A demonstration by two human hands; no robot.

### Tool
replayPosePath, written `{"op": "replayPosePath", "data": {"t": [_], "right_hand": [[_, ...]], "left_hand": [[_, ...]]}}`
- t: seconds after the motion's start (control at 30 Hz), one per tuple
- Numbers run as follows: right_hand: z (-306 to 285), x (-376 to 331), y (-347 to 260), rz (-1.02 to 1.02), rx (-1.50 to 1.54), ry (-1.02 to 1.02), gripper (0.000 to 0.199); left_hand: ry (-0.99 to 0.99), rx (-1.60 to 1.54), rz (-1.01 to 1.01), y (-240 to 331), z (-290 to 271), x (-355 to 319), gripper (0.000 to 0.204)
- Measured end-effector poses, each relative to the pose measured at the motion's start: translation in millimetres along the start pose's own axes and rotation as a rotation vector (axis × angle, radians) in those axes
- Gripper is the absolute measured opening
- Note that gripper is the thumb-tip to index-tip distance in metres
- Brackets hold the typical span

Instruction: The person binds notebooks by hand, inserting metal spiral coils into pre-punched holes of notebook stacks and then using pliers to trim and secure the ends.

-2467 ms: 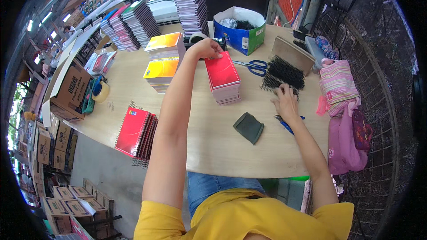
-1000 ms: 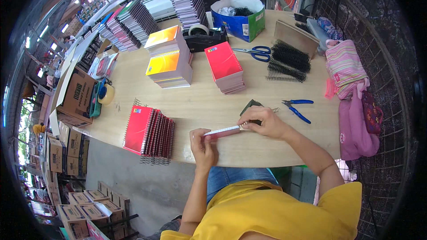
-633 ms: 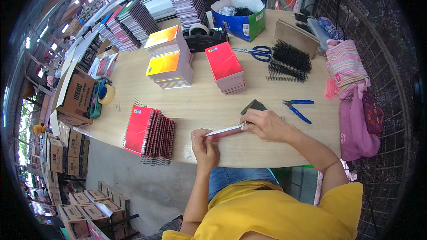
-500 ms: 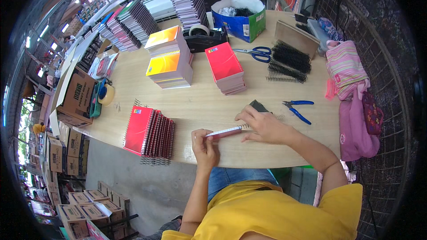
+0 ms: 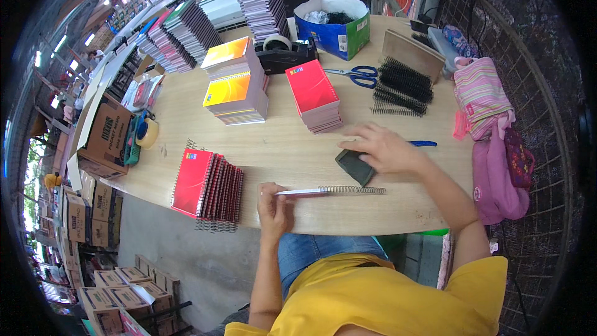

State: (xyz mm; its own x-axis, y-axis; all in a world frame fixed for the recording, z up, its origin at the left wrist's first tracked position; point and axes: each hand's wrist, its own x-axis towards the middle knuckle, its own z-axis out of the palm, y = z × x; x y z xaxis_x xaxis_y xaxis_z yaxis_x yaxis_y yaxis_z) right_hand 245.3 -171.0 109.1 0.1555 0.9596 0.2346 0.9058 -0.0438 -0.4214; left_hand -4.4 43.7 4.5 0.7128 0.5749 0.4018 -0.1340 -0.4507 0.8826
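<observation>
Near the front edge of the table, my left hand (image 5: 272, 208) is closed on one end of a small notebook (image 5: 302, 191), seen nearly edge-on. A wire coil (image 5: 357, 190) runs along its edge and sticks out past its right end. My right hand (image 5: 387, 150) is apart from the notebook, fingers stretched out above a dark, flat block (image 5: 356, 169). Just beyond it shows one blue handle of the pliers (image 5: 424, 143), the rest covered by the hand. To the left stands a pile of red coil-bound notebooks (image 5: 198, 183).
Red notepads (image 5: 313, 90) and yellow-orange ones (image 5: 233, 93) stand stacked farther back. Blue-handled scissors (image 5: 362, 76) lie beside black coils (image 5: 404, 84). Behind are a tape dispenser (image 5: 286, 56) and a blue-green box (image 5: 336, 34). Pink cloth items (image 5: 494, 174) hang at the right edge.
My right hand has left the coil and moved up and right over the dark block and pliers. The coil now extends farther right; my left hand has shifted slightly left with the notebook.
</observation>
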Motion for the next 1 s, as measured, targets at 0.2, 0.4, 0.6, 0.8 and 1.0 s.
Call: {"op": "replayPosePath", "data": {"t": [0.2,0.4,0.6,0.8,1.0], "right_hand": [[-11.3,-9.2,22.2,-0.089,-0.156,-0.183,0.045],[8.1,8.9,-0.7,0.088,0.602,-0.43,0.051],[12.6,5.4,-6.8,0.14,0.625,-0.327,0.052],[7.4,13.4,-21.0,0.188,0.383,-0.346,0.049],[24.5,19.1,-17.8,0.153,0.544,-0.183,0.043]], "left_hand": [[0.038,0.177,0.065,0.4,10.8,3.9,0.048],[0.042,0.083,-0.012,-1.1,32.8,5.6,0.062],[0.0,0.103,0.003,16.6,35.5,12.9,0.059],[-0.068,0.01,-0.073,6.4,43.3,9.2,0.06],[-0.112,0.007,-0.091,15.3,45.0,14.9,0.061]]}}
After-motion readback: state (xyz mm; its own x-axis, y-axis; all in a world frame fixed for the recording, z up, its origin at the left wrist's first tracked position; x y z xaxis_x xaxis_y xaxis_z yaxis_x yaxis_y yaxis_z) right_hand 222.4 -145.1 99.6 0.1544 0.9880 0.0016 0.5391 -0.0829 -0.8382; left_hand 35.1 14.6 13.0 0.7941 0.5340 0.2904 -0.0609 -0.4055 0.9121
